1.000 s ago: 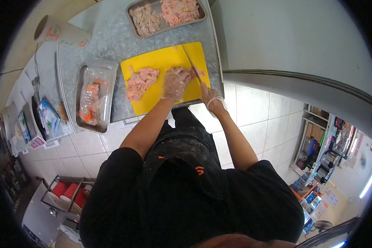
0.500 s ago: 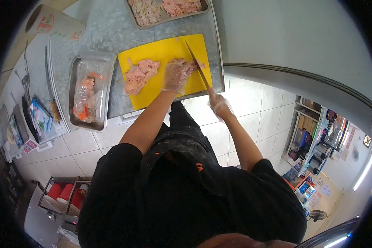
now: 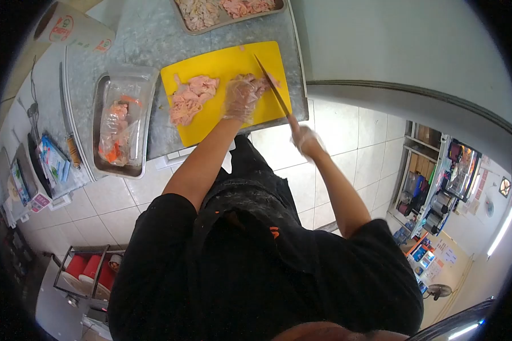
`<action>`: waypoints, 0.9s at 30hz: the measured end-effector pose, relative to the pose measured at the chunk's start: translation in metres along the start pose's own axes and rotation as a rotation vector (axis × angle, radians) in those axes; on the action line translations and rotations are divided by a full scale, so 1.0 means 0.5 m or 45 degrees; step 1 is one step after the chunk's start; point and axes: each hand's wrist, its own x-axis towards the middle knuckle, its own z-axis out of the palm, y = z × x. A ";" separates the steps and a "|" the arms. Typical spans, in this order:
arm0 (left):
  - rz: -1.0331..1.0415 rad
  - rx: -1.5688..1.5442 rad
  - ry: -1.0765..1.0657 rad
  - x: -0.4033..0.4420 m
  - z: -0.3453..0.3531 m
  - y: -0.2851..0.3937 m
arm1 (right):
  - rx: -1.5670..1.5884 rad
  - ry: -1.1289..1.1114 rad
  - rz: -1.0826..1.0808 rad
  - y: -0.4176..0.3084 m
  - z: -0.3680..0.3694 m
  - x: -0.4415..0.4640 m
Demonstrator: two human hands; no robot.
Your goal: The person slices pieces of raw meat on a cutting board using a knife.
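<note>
On the yellow cutting board (image 3: 227, 65), my left hand (image 3: 242, 98), in a clear plastic glove, is closed over a piece of raw meat (image 3: 263, 85). My gloved right hand (image 3: 307, 142) grips the handle of a long knife (image 3: 275, 90). Its blade lies slanted across the right end of that meat, beside my left fingertips. A pile of pale pink raw meat (image 3: 193, 99) rests on the board's left half. Part of the piece under my left hand is hidden by the glove.
A metal tray (image 3: 145, 133) with plastic-wrapped food stands left of the board. Another tray (image 3: 227, 28) of cut meat sits at the far edge. A second knife (image 3: 73, 150) lies at the left, near a cardboard tube (image 3: 85, 34). A grey panel (image 3: 381, 51) borders the counter's right side.
My right hand and the knife have shifted slightly, with the blade still at the meat's right end. My left hand keeps its hold. The whole view has shifted a little.
</note>
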 end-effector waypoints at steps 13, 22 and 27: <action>0.139 0.101 0.037 -0.012 -0.002 -0.006 | 0.182 -0.273 0.321 -0.063 -0.089 0.039; 0.211 0.070 -0.017 -0.008 -0.027 -0.005 | 0.494 -0.312 0.597 -0.073 -0.066 -0.002; 0.021 -0.160 0.105 -0.022 -0.001 -0.032 | 0.622 -0.329 0.964 -0.057 -0.003 -0.200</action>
